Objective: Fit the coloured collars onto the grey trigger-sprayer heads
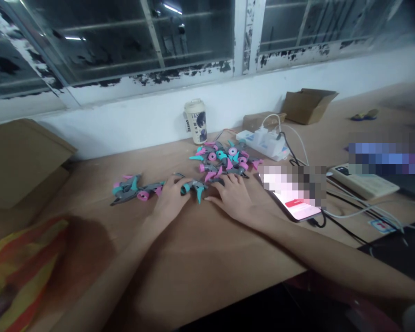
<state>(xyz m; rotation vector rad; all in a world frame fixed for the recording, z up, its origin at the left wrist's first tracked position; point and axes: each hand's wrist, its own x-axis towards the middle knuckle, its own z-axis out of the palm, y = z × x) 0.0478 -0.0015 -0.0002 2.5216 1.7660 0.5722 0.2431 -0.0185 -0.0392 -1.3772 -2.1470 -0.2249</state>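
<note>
A trigger spray head (194, 185) with a grey body, teal trigger and teal collar lies between my hands on the table. My left hand (173, 198) curls round its collar end, thumb and fingers partly hiding it. My right hand (234, 197) rests palm down at the other end, thumb apart from the fingers, its fingertips by the near edge of a pile of spray heads (224, 157) in grey, pink and teal. Left of my left hand lie a pink-collared spray head (144, 195) and teal ones (126, 188), in a loose row.
A coffee cup (196, 122) stands against the wall behind the pile. To the right are a white power strip (264, 144), a lit phone (290, 198), a power bank (363, 180) and cables. Cardboard boxes (306, 106) and a red-yellow bag (24, 272) flank the work area.
</note>
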